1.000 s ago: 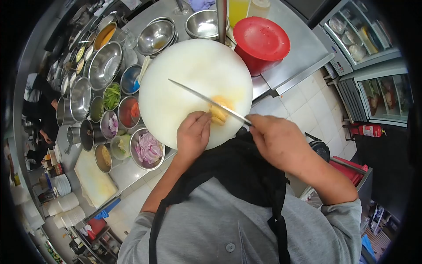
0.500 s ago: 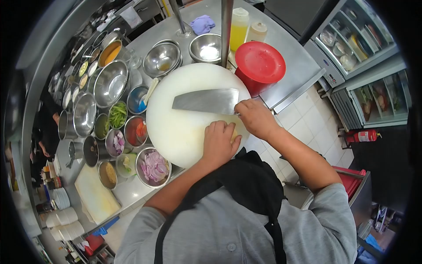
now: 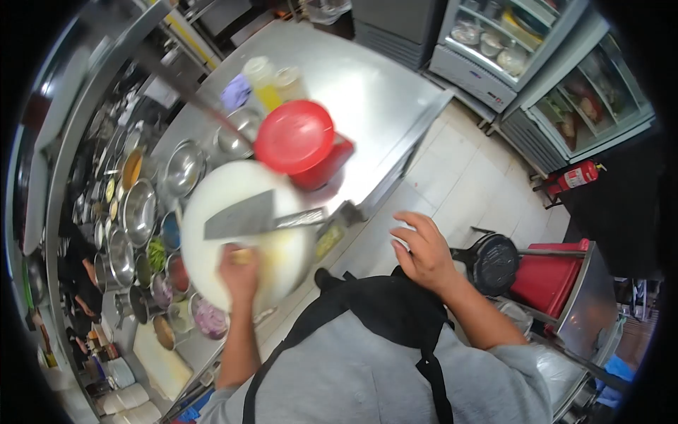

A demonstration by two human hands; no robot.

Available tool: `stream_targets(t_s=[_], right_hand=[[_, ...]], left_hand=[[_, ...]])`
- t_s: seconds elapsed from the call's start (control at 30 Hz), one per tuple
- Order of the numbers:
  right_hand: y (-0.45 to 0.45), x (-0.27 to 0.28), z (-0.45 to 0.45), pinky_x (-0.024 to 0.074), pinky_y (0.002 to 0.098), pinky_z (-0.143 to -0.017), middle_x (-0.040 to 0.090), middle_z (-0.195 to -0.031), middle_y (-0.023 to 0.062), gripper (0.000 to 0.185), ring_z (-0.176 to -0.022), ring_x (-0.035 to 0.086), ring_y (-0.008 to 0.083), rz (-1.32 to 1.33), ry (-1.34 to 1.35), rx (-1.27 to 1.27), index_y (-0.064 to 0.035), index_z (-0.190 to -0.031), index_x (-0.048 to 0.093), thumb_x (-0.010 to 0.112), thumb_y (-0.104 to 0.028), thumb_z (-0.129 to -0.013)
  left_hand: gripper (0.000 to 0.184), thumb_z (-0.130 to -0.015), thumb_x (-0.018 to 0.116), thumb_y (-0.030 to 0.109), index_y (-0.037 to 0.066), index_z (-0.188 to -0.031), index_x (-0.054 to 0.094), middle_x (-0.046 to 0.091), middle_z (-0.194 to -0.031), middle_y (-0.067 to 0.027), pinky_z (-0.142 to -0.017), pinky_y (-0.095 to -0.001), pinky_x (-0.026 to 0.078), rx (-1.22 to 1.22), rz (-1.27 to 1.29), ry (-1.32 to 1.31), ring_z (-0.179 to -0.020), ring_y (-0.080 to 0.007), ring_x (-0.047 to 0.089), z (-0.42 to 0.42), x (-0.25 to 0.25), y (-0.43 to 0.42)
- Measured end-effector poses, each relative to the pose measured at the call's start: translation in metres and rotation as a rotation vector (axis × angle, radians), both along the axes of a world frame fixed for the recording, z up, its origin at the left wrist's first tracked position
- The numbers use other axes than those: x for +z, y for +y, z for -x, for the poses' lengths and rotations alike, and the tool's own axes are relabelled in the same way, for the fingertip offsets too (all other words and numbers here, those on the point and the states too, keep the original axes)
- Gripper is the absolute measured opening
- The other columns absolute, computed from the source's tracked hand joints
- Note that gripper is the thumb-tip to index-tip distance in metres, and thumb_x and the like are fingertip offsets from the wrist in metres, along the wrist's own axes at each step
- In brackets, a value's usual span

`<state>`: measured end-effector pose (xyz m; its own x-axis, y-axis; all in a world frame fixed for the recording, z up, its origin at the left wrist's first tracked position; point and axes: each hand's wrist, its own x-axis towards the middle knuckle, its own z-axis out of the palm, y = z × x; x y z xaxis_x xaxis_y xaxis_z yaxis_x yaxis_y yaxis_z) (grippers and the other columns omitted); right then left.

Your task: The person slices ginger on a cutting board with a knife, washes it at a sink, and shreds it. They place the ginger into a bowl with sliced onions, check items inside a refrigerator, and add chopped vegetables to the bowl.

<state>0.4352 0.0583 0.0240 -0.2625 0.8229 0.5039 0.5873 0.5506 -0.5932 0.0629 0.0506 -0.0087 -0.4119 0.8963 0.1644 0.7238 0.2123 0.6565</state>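
Gripping small yellow pc [image 3: 242,256] in L hand [image 3: 236,274], cleaver [image 3: 244,214] down flat on white round board [image 3: 220,185].

L hand over near part of board, fingertips pinched on pc, mostly hidden by fingers; R hand [image 3: 424,258] well right of board, off cleaver, nothing in grasp, fingers loosely curled. Cleaver's handle reaches board's right edge. Progress (judged): prep partway; sliced onion [image 3: 210,319] & cut greens [image 3: 155,252], in bowls left of board, look done. Yellow stain [image 3: 279,260] on board's right part hints at cutting there. Left over: pc, not yet put down; can't tell how much of it is cut (blur). Red lidded tub [image 3: 294,134] just beyond board.
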Motion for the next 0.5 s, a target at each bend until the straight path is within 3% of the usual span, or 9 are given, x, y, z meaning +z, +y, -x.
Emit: stream_targets(t_s=[0.03,0.07,0.13,0.2,0.23,0.27,0.33,0.43,0.5], right_hand=[[-0.010,-0.012,-0.036,0.0527,0.0406,-0.087,0.061,-0.117,0.0162,0.028,-0.106,0.062,0.0353,0.054,0.000,-0.085,-0.0012,-0.103,0.064,0.071,0.003,-0.076],[-0.020,-0.024,-0.075,0.0527,0.0406,-0.087,0.061,-0.117,0.0162,0.028,-0.106,0.062,0.0353,0.045,-0.007,-0.094,-0.0012,-0.103,0.064,0.071,0.003,-0.076],[-0.039,-0.041,-0.142,0.0533,0.0389,-0.085,0.061,-0.118,0.0160,0.025,-0.103,0.063,0.0336,0.180,-0.028,-0.262,-0.0011,-0.103,0.065,0.070,0.001,-0.078],[-0.050,-0.035,-0.191,0.0536,0.0382,-0.084,0.062,-0.117,0.0159,0.024,-0.101,0.064,0.0331,0.216,-0.050,-0.308,-0.0011,-0.102,0.065,0.070,0.001,-0.079],[-0.051,-0.030,-0.213,0.0539,0.0376,-0.083,0.062,-0.116,0.0158,0.023,-0.099,0.065,0.0326,0.262,-0.073,-0.335,-0.0012,-0.102,0.065,0.070,0.000,-0.080],[-0.047,-0.024,-0.231,0.0539,0.0376,-0.083,0.062,-0.116,0.0158,0.023,-0.099,0.065,0.0326,0.248,-0.088,-0.339,-0.0012,-0.102,0.065,0.070,0.000,-0.080],[-0.033,-0.013,-0.254,0.0544,0.0371,-0.080,0.064,-0.112,0.0156,0.021,-0.097,0.065,0.0328,0.240,-0.046,-0.321,-0.0009,-0.101,0.065,0.070,0.000,-0.080],[0.016,-0.007,-0.267,0.0523,0.0394,-0.083,0.065,-0.112,0.0147,0.026,-0.100,0.064,0.0332,0.096,-0.096,-0.255,-0.0024,-0.102,0.065,0.074,-0.006,-0.078],[0.058,0.003,-0.267,0.0503,0.0417,-0.087,0.064,-0.115,0.0141,0.033,-0.103,0.063,0.0332,-0.023,-0.131,-0.157,-0.0038,-0.106,0.066,0.077,-0.013,-0.076]], left_hand=[[0.012,-0.086,0.069,0.009,0.008,-0.083,0.057,0.058,-0.073,-0.0034,-0.056,-0.0300,0.044,-0.002,-0.209,-0.126,-0.058,-0.0153,0.052,0.005,0.007,0.006],[0.009,-0.089,0.063,0.003,0.008,-0.087,0.055,0.055,-0.072,-0.0019,-0.053,-0.0260,0.041,0.067,-0.256,-0.479,-0.056,-0.0119,0.048,-0.001,0.026,0.011],[0.008,-0.094,0.052,0.009,0.005,-0.101,0.054,0.052,-0.075,-0.0028,-0.053,-0.0250,0.043,-0.025,-0.385,-0.965,-0.066,-0.0113,0.052,-0.052,0.069,0.028],[0.019,-0.095,0.051,0.014,0.003,-0.110,0.054,0.053,-0.076,-0.0035,-0.054,-0.0252,0.044,-0.059,-0.273,-1.083,-0.066,-0.0130,0.054,-0.141,0.097,0.048],[0.028,-0.094,0.053,0.017,0.002,-0.118,0.053,0.054,-0.077,-0.0045,-0.055,-0.0261,0.046,-0.078,-0.141,-1.208,-0.067,-0.0146,0.055,-0.175,0.091,0.058],[0.027,-0.093,0.054,0.020,0.004,-0.115,0.054,0.055,-0.079,-0.0052,-0.055,-0.0273,0.048,-0.183,0.079,-1.383,-0.066,-0.0158,0.055,-0.206,0.084,0.072],[0.021,-0.091,0.058,0.024,0.009,-0.107,0.058,0.056,-0.078,-0.0050,-0.052,-0.0303,0.049,-0.051,0.475,-1.751,-0.062,-0.0164,0.057,-0.280,0.059,0.094],[0.018,-0.085,0.061,0.027,0.009,-0.084,0.059,0.057,-0.075,-0.0056,-0.052,-0.0319,0.044,-0.224,0.997,-1.963,-0.064,-0.0182,0.054,-0.371,0.005,0.125],[0.018,-0.085,0.061,0.027,0.010,-0.078,0.059,0.057,-0.073,-0.0027,-0.052,-0.0324,0.045,-0.220,1.121,-2.137,-0.064,-0.0167,0.056,-0.429,-0.014,0.150]])
